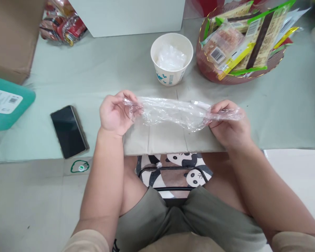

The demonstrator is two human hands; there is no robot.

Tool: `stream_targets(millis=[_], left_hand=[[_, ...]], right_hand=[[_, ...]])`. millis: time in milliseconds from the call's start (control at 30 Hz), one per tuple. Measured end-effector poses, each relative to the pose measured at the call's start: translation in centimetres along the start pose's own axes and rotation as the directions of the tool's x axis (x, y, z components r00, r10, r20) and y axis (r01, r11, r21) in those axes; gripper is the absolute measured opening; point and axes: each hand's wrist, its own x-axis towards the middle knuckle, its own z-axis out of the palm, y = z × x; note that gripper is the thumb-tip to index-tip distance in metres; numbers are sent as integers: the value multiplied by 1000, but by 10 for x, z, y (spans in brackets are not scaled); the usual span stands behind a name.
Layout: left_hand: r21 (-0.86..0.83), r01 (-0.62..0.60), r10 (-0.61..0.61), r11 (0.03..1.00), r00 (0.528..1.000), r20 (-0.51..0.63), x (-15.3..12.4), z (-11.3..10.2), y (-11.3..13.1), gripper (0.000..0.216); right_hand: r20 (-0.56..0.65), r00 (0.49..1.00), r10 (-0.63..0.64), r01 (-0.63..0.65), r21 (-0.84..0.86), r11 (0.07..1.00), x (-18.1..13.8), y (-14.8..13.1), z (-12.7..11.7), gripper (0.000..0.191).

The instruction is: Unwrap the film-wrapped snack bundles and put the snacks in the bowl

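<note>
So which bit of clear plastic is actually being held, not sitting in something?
The clear plastic film, stretched between the left hand and right hand; the other crumpled plastic lies inside the paper cup.

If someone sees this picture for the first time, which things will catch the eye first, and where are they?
At the centre, the left hand and the right hand hold a clear plastic bag stretched between them above the table edge. Behind it stands a white paper cup with crumpled plastic inside. At the upper right, a basket holds colourful snack packets; a black phone lies at the left.
</note>
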Motion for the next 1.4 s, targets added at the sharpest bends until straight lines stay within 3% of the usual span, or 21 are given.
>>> stream_targets(millis=[100,167,233,300,367,433,500,567,633,700,767,867,967,1033,1133,1233,1300,1400], left_hand=[[-31,40,-42,999,996,-75,3,0,0,36],[-27,28,-31,999,993,-114,3,2,-1,27],[-2,15,-15,1000,993,-119,2,3,-2,19],[13,27,-25,1000,993,-114,1,4,-2,26],[11,36,-34,999,993,-115,-1,6,-1,32],[17,40,-39,999,996,-76,-4,8,0,33],[26,51,-51,998,999,16,-6,11,0,32],[40,87,-92,995,987,131,-8,14,-2,33],[67,125,-137,990,966,220,-11,19,-3,34],[90,135,-154,987,953,260,-12,24,-4,36],[92,117,-137,989,958,253,-13,28,-4,43],[84,33,-43,996,991,123,-9,32,-3,58],[125,-78,85,989,995,-47,-1,31,-7,60],[190,-142,164,971,981,-106,5,28,-12,62],[334,-202,268,921,949,-164,10,23,-20,65],[458,-250,358,853,920,-163,3,25,-19,39],[490,-352,419,798,907,-31,-6,31,-15,14],[467,-464,342,753,882,325,-16,40,-9,21]], right_hand=[[90,991,-94,97,-24,995,-2,0,-3,29],[234,960,-152,189,-144,971,-4,-1,-5,41],[384,913,-140,266,-299,916,-6,-1,-8,47],[445,888,-119,308,-383,871,-7,-1,-10,48],[380,910,-168,310,-352,883,-7,0,-10,46],[242,955,-173,234,-250,940,-7,2,-7,38],[143,987,-71,88,-112,990,-7,6,4,31],[186,979,79,-82,8,997,-9,11,19,42],[331,925,189,-223,68,972,-15,17,38,56],[484,837,254,-324,64,944,-23,21,55,63],[590,750,297,-380,17,925,-31,22,66,56],[668,642,377,-436,-87,896,-38,18,71,31],[679,584,445,-478,-155,864,-40,14,69,20],[667,586,459,-498,-150,854,-39,13,68,19],[647,629,431,-488,-103,866,-37,12,67,21],[610,677,412,-443,-110,890,-36,11,67,17],[595,692,409,-427,-120,896,-35,11,67,16],[592,719,364,-385,-96,918,-34,11,66,16]])
